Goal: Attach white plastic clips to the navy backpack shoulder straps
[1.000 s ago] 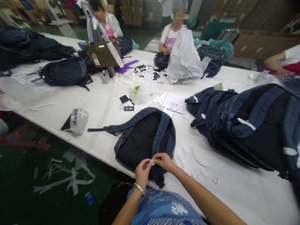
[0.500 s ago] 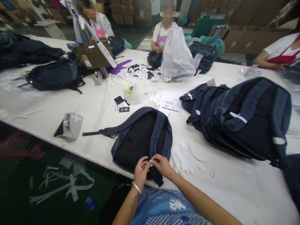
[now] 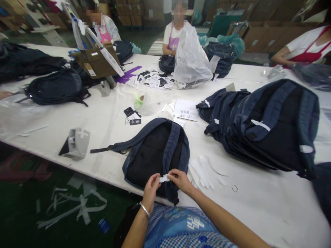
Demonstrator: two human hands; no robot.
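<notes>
- Navy blue with a black back panel, the backpack [image 3: 154, 153] lies flat near the front edge of the white table [image 3: 258, 206]. Its straps face up and its lower end points toward the person.
- The paper strip [image 3: 164, 178], small and white, is held level between the two hands, just over the lower end of the backpack.
- The left hand [image 3: 151, 187] is closed, with thumb and fingertips pinching the left end of the paper strip. A bangle [image 3: 144, 209] sits on that wrist.
- The right hand [image 3: 181, 179] is closed too, pinching the right end of the paper strip.
- Just right of the backpack, loose white strips [image 3: 207, 168] lie on the table, with a small ring [image 3: 234, 188] near them.
- Further right, a stack of backpacks [image 3: 269, 127] lies on the table, well apart from both hands.
- To the left, a grey tape dispenser [image 3: 76, 143] stands at the table's edge.
- Behind the backpack lie black tags [image 3: 132, 117] and a handwritten note [image 3: 186, 111].
- Across the table other people sit at work, one of them behind a white plastic bag [image 3: 191, 57].
</notes>
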